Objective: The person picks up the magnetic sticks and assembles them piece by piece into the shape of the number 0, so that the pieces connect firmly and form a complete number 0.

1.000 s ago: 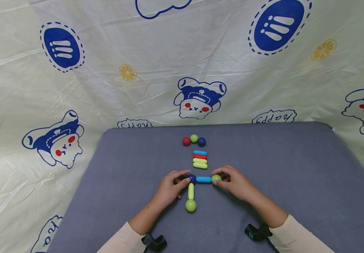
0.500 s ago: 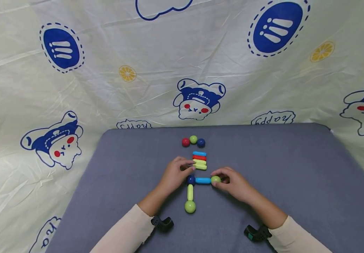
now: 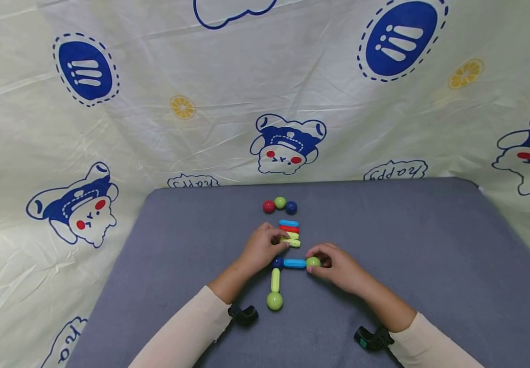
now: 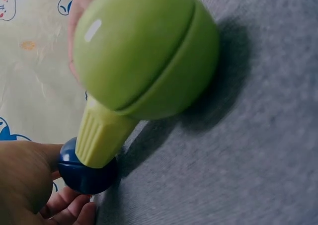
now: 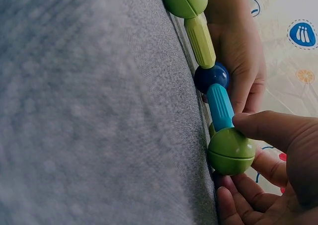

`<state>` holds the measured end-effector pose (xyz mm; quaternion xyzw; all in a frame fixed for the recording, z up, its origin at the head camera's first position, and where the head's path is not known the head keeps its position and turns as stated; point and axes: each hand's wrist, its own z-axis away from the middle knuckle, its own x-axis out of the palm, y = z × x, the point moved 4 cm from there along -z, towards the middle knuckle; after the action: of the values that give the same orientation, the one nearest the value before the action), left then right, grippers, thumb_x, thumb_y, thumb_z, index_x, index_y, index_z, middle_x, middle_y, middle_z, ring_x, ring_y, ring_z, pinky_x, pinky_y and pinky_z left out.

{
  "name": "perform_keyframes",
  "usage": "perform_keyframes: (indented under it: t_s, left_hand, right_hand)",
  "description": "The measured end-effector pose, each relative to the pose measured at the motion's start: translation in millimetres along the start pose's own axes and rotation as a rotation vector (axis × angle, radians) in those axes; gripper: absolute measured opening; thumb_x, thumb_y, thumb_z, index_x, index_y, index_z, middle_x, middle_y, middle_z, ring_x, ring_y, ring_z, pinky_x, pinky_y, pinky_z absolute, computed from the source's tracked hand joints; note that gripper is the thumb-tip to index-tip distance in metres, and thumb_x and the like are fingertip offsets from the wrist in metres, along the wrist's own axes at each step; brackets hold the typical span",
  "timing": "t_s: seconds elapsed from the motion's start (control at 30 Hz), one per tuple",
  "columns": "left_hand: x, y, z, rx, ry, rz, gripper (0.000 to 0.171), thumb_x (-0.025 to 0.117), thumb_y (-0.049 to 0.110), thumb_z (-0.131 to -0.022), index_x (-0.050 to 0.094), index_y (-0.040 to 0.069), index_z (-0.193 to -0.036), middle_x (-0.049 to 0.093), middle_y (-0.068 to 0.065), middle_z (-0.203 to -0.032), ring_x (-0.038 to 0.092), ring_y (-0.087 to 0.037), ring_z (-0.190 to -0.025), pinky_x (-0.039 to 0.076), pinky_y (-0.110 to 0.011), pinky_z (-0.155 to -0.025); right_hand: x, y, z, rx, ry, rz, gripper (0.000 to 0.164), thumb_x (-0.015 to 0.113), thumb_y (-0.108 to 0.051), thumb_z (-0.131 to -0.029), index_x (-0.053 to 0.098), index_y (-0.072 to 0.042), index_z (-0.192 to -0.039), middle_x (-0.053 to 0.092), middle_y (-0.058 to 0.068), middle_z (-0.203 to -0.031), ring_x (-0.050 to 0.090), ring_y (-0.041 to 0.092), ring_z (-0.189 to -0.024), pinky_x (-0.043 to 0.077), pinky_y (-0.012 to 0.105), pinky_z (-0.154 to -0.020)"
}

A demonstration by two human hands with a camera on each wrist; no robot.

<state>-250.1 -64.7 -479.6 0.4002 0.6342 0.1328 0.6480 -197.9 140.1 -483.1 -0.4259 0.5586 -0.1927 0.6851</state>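
Note:
My left hand (image 3: pixel 262 249) reaches to a row of short ribbed building sticks, its thumb and fingertips pinching the left end of the nearest yellow-green stick (image 3: pixel 294 244). With thumb and fingers, my right hand (image 3: pixel 338 266) holds a green ball (image 5: pixel 231 151) at the right end of a light-blue stick (image 3: pixel 295 263). That stick joins a dark-blue ball (image 5: pixel 212 77) at the corner of an L shape. From the corner, another yellow-green stick (image 3: pixel 275 280) runs towards me to a larger green ball (image 3: pixel 274 301). In the left wrist view this larger ball hides much of the scene.
Behind the nearest stick lie a red stick (image 3: pixel 287 229), a blue stick (image 3: pixel 289 223) and another yellow-green one. Farther back sit a red ball (image 3: pixel 269 206), a small green ball (image 3: pixel 280 203) and a dark-blue ball (image 3: pixel 291 207). A grey cloth (image 3: pixel 384 225) covers the table; a printed curtain (image 3: pixel 228 143) hangs behind.
My left hand has let go of the dark-blue corner ball and moved forward and right to the stick row, its fingers closing on the nearest stick. My right hand keeps holding the green ball.

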Motion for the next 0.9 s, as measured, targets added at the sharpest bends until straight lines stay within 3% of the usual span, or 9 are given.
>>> perform_keyframes:
  t_s: [0.4,0.63,0.9]
  left_hand:
    - [-0.8,-0.8,-3.6,-0.017,-0.067,-0.072,0.013,0.076,0.019,-0.091,0.077,0.01,-0.1,0.063,-0.008,-0.094,0.056,-0.013,-0.082,0.045,-0.022,-0.072]
    - [-11.1,-5.4,2.6,-0.022,-0.093,-0.064,0.013,0.076,0.015,-0.09,0.076,0.007,-0.1,0.065,-0.007,-0.091,0.056,-0.012,-0.08,0.046,-0.022,-0.069]
    - [-17.5,-9.4,17.2,0.008,-0.07,-0.147,0.017,0.074,0.01,-0.091,0.077,0.004,-0.107,0.064,-0.007,-0.087,0.049,-0.015,-0.08,0.04,-0.024,-0.069]
  right_hand:
    - [1.8,0.0,0.8,-0.009,-0.022,0.03,0.028,0.071,-0.02,-0.096,0.068,-0.011,-0.123,0.064,0.005,-0.118,0.058,0.015,-0.101,0.049,0.027,-0.084]
    - [3.2,-1.8,1.2,-0.016,-0.038,0.076,0.028,0.071,-0.021,-0.095,0.07,-0.017,-0.123,0.062,0.006,-0.12,0.054,0.015,-0.094,0.045,0.029,-0.081]
    - [7.5,-8.1,-3.0,-0.01,-0.024,0.192,0.021,0.075,-0.025,-0.092,0.072,-0.02,-0.113,0.062,0.003,-0.111,0.054,0.014,-0.093,0.046,0.034,-0.082]
